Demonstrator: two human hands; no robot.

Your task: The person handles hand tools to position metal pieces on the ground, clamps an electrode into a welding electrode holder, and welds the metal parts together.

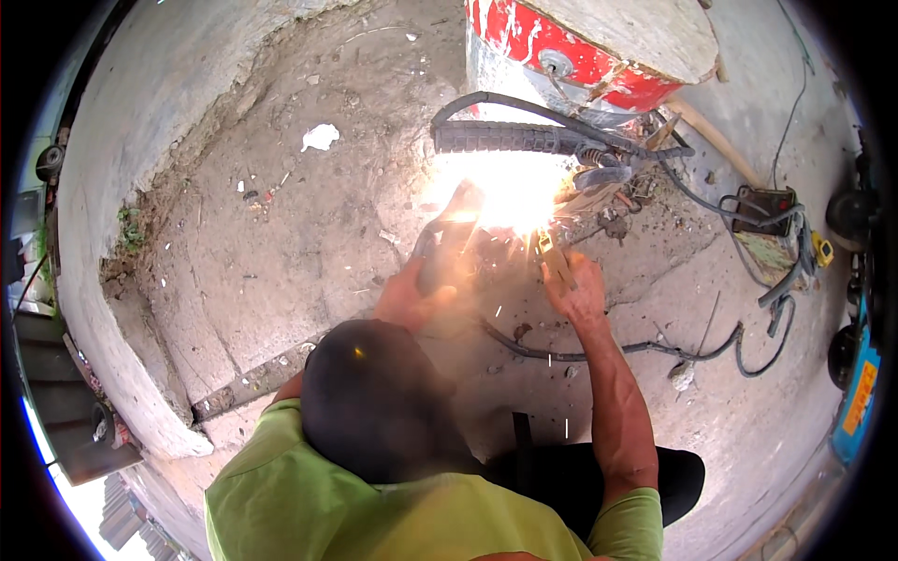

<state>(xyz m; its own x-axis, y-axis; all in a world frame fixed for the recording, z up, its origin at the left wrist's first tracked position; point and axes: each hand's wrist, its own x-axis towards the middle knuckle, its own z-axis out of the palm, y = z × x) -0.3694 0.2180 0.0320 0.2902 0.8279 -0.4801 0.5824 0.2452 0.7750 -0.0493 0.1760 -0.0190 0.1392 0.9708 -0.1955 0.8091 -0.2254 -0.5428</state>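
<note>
My right hand (578, 285) is closed round a welding electrode holder (555, 257), whose tip points into a blinding white arc (514, 196). Sparks fly down from the glare, which hides the spot being struck. To its left, my left hand (412, 297) grips a dark, long piece (436, 248) reaching up into the glow; smoke and light blur its kind. Just beyond the arc lies a black ribbed tyre-like part (505, 137), with a coil spring and metal pieces at its right end. A dark rounded shape (369, 402) covers part of my left forearm.
A red and white drum (617, 79) stands at the far side. Black cable (645, 346) loops over the concrete to the right, near a dark box (762, 208) and a wooden pole (716, 140). A raised concrete ledge (131, 309) runs along the left. A blue vehicle part (856, 402) is far right.
</note>
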